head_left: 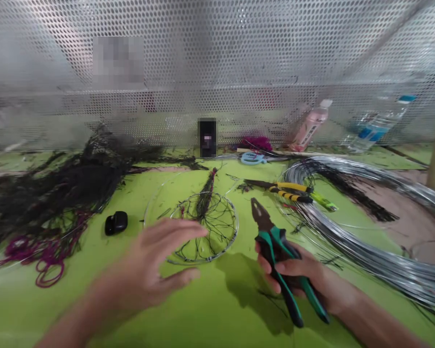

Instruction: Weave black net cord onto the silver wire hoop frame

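My right hand (297, 273) grips a pair of combination pliers (275, 241) with green and black handles, jaws pointing up and away. My left hand (152, 266) is held open over the green table, thumb and fingers apart with nothing between them; it is slightly blurred. Just beyond its fingertips lies a wire ring (236, 220) strung with a net of thin black cord. A bundle of black strands (205, 198), with some red in it, rests across the ring's far side. The left hand hides part of the ring's near left edge.
A large coil of silvery wire (333, 237) lies at right, with yellow-black pliers (290, 188) by its edge. Tangled black strands (68, 188), magenta cord (50, 263) and a black case (116, 223) lie left. Bottles (310, 128) stand along the perforated metal panel (217, 63).
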`<state>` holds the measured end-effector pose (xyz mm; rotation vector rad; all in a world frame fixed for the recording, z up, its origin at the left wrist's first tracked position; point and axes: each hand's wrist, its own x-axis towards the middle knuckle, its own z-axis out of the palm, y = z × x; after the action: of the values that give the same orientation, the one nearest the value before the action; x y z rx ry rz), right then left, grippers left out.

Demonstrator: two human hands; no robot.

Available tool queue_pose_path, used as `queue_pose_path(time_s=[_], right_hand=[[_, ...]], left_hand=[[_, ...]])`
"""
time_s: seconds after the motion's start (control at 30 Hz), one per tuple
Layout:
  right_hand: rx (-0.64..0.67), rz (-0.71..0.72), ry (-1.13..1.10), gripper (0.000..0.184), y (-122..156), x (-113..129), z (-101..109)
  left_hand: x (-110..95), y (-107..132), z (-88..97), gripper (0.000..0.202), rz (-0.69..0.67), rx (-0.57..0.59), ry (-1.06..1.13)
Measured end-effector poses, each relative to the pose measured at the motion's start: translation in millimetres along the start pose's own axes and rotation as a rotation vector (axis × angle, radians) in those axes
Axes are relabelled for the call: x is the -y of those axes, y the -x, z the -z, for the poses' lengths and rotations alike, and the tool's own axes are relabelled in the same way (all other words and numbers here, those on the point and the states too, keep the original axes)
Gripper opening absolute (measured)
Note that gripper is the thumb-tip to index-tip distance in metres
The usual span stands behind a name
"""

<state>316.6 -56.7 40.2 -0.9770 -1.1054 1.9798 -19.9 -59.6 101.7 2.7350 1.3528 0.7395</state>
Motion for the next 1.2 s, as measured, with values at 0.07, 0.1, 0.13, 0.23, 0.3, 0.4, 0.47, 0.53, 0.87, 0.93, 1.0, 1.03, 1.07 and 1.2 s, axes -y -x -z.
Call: queue_pose_path(time_s=[0.07,0.1,0.13,0.23,0.3,0.4,0.47,0.53,0.87,0.93,1.0,1.03,1.07,1.2], right_hand=[[0.007,0.02,-0.064,0.044,0.3,2.0,-0.6],[0.009,0.032,-0.083,0.044,0.1,2.7,-0.8],[0.011,0.047,-0.096,0.046,-0.2,3.1,-0.7],[0.008,0.112,-0.096,0.053,-1.3,2.2,0.8],[0.006,0.158,-0.068,0.055,-1.5,1.0,2.7],[0.0,0.216,0.017,0.051,-1.0,1.8,4.8],[0.008,0.23,0.102,0.047,-0.5,5.7,3.9],[0.024,0.223,0.202,0.042,-0.6,12.6,0.2],[-0.034,0.347,0.615,0.032,-42.2,56.6,-34.6],[-0.048,0.407,0.639,0.033,-55.8,67.5,-45.7],[-0.058,0.457,0.659,0.035,-65.9,78.7,-57.5],[-0.065,0.477,0.676,0.036,-69.2,83.7,-62.7],[-0.077,0.494,0.698,0.036,-71.2,87.9,-67.1],[-0.137,0.527,0.793,0.04,-71.2,94.0,-73.8]], left_hand=[[14.6,-12.3,-21.3,0.028,-0.157,0.147,0.011],[20.4,-14.1,-32.2,0.025,-0.211,0.197,0.008],[24.9,-13.7,-42.0,0.022,-0.235,0.208,-0.002],[30.7,-7.7,-61.9,0.017,-0.302,0.243,-0.018],[29.4,-6.2,-67.7,0.022,-0.328,0.233,-0.022],[23.9,-13.8,-68.3,0.029,-0.292,0.165,-0.039],[19.9,-26.3,-62.4,0.03,-0.238,0.103,-0.053],[16.7,-43.7,-50.3,0.028,-0.19,0.044,-0.066],[0.6,-126.5,41.5,0.02,-0.051,-0.342,-0.13],[-3.0,-131.1,50.8,0.017,-0.046,-0.439,-0.132],[-5.2,-131.9,54.6,0.016,-0.053,-0.526,-0.132],[-5.8,-131.4,54.8,0.017,-0.056,-0.56,-0.13],[-6.4,-130.6,54.3,0.017,-0.055,-0.584,-0.124],[-10.0,-126.3,51.4,0.019,-0.006,-0.568,-0.044]])
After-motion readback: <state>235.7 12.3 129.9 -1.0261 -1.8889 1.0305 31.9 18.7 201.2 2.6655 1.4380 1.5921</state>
